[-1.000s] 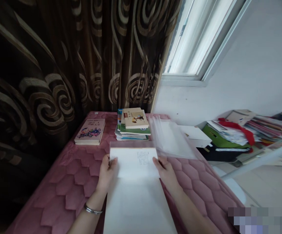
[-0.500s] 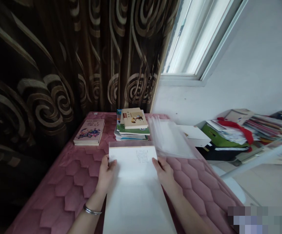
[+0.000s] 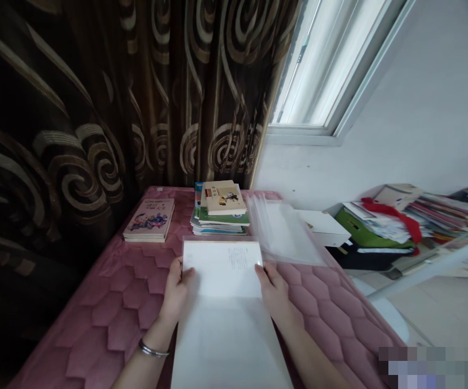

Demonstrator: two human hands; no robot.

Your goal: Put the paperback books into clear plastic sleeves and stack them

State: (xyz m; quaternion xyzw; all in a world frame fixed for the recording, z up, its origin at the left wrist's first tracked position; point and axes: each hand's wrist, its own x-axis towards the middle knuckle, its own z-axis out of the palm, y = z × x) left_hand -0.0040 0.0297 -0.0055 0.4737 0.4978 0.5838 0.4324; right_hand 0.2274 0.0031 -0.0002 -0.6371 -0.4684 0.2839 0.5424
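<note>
Plastic sheets (image 3: 284, 232) near right hand (image 3: 273, 292), books (image 3: 222, 210) beyond

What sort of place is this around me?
Most likely a room in a home, perhaps a bedroom: there is a pink quilted surface, a dark patterned curtain next to a window, and piled books and papers by the wall.

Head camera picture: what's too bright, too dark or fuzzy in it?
Head view: the window glares nearly white; head view again: the curtain fades almost to black at far left; head view too: small print on the white page looks too fuzzy to read.
</note>
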